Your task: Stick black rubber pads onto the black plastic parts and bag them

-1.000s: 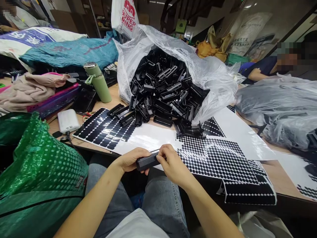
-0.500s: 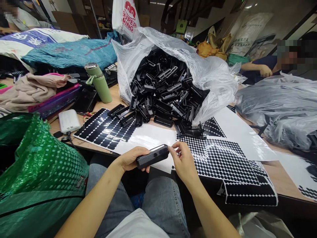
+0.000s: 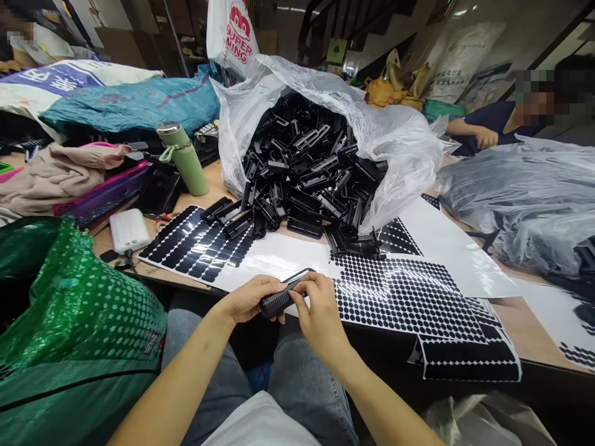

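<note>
Grip of left hand [image 3: 250,300] and right hand [image 3: 320,314] on black casing [image 3: 276,302], long axis diagonal, far end rightward.

The single head-worn camera looks from above and behind the fingers [image 3: 303,286], facing forward and down between the forearms [image 3: 176,375] onto the black casing [image 3: 275,303]. It is near enough that the left hand [image 3: 251,298] and right hand [image 3: 320,310] fall well inside its wide view. On the near side of the fingers, closest to the lens, is the white shirt [image 3: 260,424]; far beyond them, the white SUPER MING bag [image 3: 235,37] meets the top edge. Left of the fingers, the green dotted bag [image 3: 106,297] is cut off.
</note>
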Available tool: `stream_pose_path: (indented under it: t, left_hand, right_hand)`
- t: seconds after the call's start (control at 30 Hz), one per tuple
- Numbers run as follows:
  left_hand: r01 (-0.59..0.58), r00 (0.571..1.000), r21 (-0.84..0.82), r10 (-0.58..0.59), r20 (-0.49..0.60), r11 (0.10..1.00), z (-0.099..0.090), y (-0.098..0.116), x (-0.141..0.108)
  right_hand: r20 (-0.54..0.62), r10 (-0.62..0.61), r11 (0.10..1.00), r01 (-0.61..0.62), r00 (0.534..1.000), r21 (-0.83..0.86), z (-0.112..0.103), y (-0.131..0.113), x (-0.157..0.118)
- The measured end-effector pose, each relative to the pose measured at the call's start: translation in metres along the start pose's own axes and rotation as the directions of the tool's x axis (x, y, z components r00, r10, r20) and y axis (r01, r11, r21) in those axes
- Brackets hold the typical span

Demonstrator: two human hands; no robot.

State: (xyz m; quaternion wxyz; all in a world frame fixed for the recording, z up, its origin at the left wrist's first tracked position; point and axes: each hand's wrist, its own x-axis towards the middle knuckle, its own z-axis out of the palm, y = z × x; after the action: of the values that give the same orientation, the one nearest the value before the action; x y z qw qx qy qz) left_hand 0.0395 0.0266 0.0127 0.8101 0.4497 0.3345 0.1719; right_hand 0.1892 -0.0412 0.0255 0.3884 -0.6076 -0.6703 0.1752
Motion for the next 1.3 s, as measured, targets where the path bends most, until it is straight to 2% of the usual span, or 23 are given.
stream_pose_path:
  t: [0.1, 0.2, 0.27, 0.33, 0.4, 0.47, 0.6, 0.67, 0.7, 0.73, 0.77, 0.8, 0.83, 0.87, 0.9, 0.93, 0.97, 1.0, 1.03, 1.1, 1.17, 1.23, 1.3]
  left_hand:
    - [-0.014, 1.0, 0.016, 0.014, -0.01, 1.0, 0.001, 0.001, 0.0]
    - [-0.009, 1.0, 0.007, 0.009, 0.003, 1.0, 0.0, 0.002, -0.001]
    - [0.002, 1.0, -0.003, -0.002, 0.011, 1.0, -0.002, 0.002, -0.001]
    - [0.003, 1.0, -0.009, -0.003, 0.012, 1.0, -0.003, 0.001, -0.001]
    - [-0.007, 1.0, -0.012, 0.007, 0.011, 1.0, -0.004, 0.0, -0.001]
    - [-0.012, 1.0, -0.005, 0.012, 0.008, 1.0, -0.003, -0.002, -0.001]
    - [-0.007, 0.999, 0.038, 0.008, -0.036, 0.999, 0.0, -0.006, -0.001]
    - [-0.017, 0.992, 0.096, 0.028, -0.12, 0.995, 0.0, -0.007, 0.0]
    - [-0.044, 0.977, 0.156, 0.076, -0.201, 0.987, -0.003, -0.007, 0.001]
    - [-0.083, 0.936, 0.249, 0.161, -0.313, 0.965, -0.008, -0.006, 0.002]
    - [-0.112, 0.852, 0.375, 0.283, -0.44, 0.92, -0.016, -0.002, 0.003]
    - [-0.103, 0.716, 0.519, 0.425, -0.553, 0.849, -0.026, 0.003, 0.004]
    - [-0.042, 0.541, 0.653, 0.566, -0.622, 0.757, -0.038, 0.01, 0.005]
    - [0.064, 0.363, 0.749, 0.684, -0.633, 0.66, -0.053, 0.018, 0.006]
    - [0.183, 0.22, 0.798, 0.768, -0.602, 0.574, -0.067, 0.027, 0.007]
    - [0.283, 0.138, 0.822, 0.827, -0.545, 0.495, -0.081, 0.035, 0.009]
    - [0.355, 0.119, 0.836, 0.867, -0.484, 0.418, -0.094, 0.043, 0.011]
    - [0.403, 0.145, 0.85, 0.893, -0.425, 0.339, -0.105, 0.049, 0.015]
    - [0.429, 0.205, 0.865, 0.904, -0.374, 0.261, -0.113, 0.054, 0.02]
    - [0.438, 0.367, 0.887, 0.873, -0.323, 0.144, -0.122, 0.056, 0.032]
    - [0.425, 0.492, 0.897, 0.801, -0.341, 0.121, -0.124, 0.053, 0.044]
    - [0.42, 0.542, 0.893, 0.745, -0.39, 0.162, -0.126, 0.05, 0.054]
    - [0.419, 0.539, 0.883, 0.724, -0.431, 0.213, -0.131, 0.053, 0.059]
  right_hand:
    - [0.063, -0.029, 0.999, 0.03, 0.998, -0.021, -0.005, -0.004, -0.005]
    - [0.14, -0.058, 0.998, 0.052, 0.989, 0.043, -0.016, -0.004, -0.011]
    - [0.025, 0.041, 0.997, -0.042, 0.999, 0.062, -0.025, 0.002, -0.01]
    - [-0.081, 0.197, 0.979, -0.192, 0.977, 0.061, -0.032, 0.013, -0.006]
    - [-0.029, 0.291, 0.955, -0.289, 0.956, 0.059, -0.033, 0.024, 0.001]
    - [0.069, 0.312, 0.947, -0.317, 0.947, 0.06, -0.03, 0.031, 0.007]
    - [0.049, 0.236, 0.967, -0.24, 0.97, 0.082, -0.022, 0.025, 0.009]
    - [0.077, 0.123, 0.983, -0.132, 0.989, 0.129, -0.022, 0.014, 0.005]
    - [0.101, 0.071, 0.983, -0.087, 0.992, 0.164, -0.023, 0.008, 0.002]
    - [0.116, 0.028, 0.978, -0.052, 0.993, 0.203, -0.024, 0.004, 0.0]
    - [0.111, 0.003, 0.97, -0.03, 0.994, 0.239, -0.026, 0.001, -0.002]
    - [0.086, 0.002, 0.963, -0.025, 0.996, 0.268, -0.028, 0.0, -0.004]
    - [0.048, 0.023, 0.956, -0.036, 0.999, 0.29, -0.029, 0.0, -0.005]
    - [0.009, 0.055, 0.949, -0.056, 0.998, 0.311, -0.03, 0.002, -0.005]
    - [-0.022, 0.097, 0.94, -0.084, 0.995, 0.33, -0.031, 0.004, -0.005]
    - [-0.032, 0.141, 0.93, -0.121, 0.99, 0.347, -0.03, 0.007, -0.004]
    - [-0.024, 0.179, 0.92, -0.158, 0.984, 0.359, -0.03, 0.009, -0.004]
    - [-0.011, 0.202, 0.912, -0.184, 0.979, 0.367, -0.029, 0.01, -0.004]
    - [0.001, 0.211, 0.907, -0.196, 0.978, 0.372, -0.027, 0.011, -0.004]
    - [0.027, 0.209, 0.903, -0.204, 0.977, 0.377, -0.025, 0.01, -0.005]
    - [0.041, 0.212, 0.902, -0.212, 0.976, 0.377, -0.023, 0.01, -0.007]
    - [0.06, 0.227, 0.899, -0.233, 0.972, 0.372, -0.023, 0.009, -0.008]
    - [0.071, 0.233, 0.896, -0.243, 0.97, 0.371, -0.023, 0.009, -0.009]
